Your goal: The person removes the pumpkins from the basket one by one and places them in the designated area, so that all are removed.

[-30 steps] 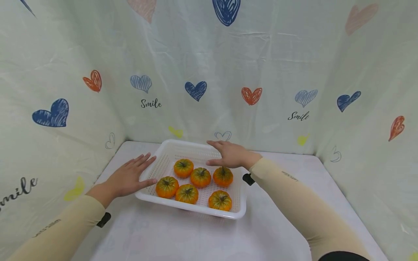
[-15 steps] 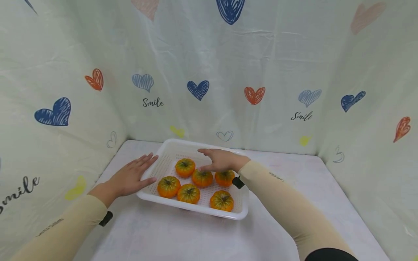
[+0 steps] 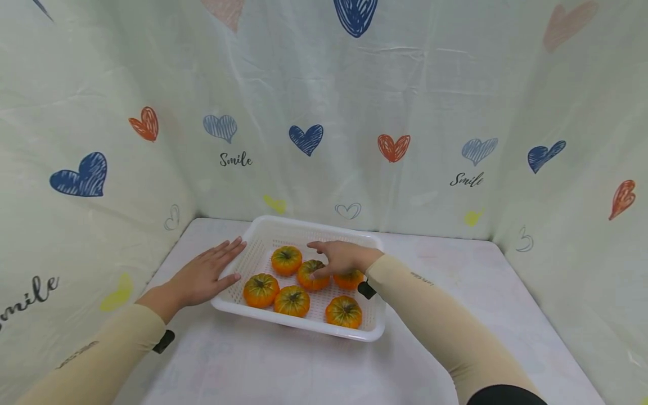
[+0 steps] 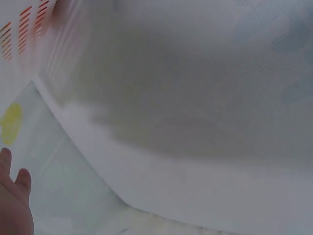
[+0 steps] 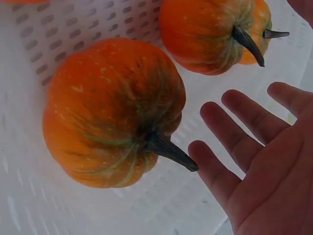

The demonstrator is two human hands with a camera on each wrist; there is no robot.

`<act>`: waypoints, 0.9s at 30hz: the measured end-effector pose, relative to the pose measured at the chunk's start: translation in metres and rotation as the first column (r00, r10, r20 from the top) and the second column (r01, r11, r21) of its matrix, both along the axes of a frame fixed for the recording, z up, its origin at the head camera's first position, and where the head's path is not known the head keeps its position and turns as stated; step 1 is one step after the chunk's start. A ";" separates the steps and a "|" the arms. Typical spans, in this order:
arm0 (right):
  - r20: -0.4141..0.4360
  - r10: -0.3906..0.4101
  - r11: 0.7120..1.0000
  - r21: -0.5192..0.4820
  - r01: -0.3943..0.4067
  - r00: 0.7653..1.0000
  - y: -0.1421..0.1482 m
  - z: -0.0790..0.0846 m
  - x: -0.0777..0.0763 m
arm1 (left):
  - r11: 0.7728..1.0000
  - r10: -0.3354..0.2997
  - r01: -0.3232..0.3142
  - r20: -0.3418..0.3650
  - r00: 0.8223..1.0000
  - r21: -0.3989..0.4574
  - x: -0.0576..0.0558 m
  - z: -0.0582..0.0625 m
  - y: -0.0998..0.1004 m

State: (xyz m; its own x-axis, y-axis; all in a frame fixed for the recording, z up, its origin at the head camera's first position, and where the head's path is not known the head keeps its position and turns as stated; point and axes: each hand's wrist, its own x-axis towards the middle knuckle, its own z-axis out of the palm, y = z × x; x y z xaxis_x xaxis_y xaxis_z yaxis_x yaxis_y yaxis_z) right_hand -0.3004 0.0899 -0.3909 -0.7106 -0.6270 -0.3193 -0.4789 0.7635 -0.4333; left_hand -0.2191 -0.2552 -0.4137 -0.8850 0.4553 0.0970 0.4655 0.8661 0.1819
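A pale curtain [image 3: 349, 84] printed with hearts backs the white-covered table [image 3: 283, 371]. Six orange pumpkins [image 3: 292, 301] sit inside the white basket [image 3: 298, 324], all with stems on; the middle pumpkin [image 3: 306, 279] lies partly under your right hand [image 3: 344, 259], as does its right-hand neighbour. Over the last second you have brought that hand in from above the far rim, lower and toward you, its fingers spread and gripping nothing. Whether a fingertip meets a stem, you cannot establish from the right wrist view. In my judgement, this puts pumpkins within your grasp, with none yet lifted. Your left hand [image 3: 199, 275] remains at the left rim, fingers extended; contact there is unconfirmed. Beige sleeves [image 3: 420, 315] cover both your forearms.
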 end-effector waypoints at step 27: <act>-0.088 0.029 0.995 0.098 -0.020 0.996 -0.001 -0.025 0.004 | 0.999 0.040 -0.041 0.044 0.998 0.007 0.004 0.003 0.004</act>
State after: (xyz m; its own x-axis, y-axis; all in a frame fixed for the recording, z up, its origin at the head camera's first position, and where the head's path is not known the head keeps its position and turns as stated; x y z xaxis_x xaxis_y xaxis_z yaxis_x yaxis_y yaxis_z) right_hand -0.2960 0.0887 -0.4154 -0.7238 -0.6135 -0.3158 -0.5311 0.7876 -0.3125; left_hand -0.2151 -0.2509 -0.4111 -0.9062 0.4184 0.0612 0.4216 0.8827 0.2078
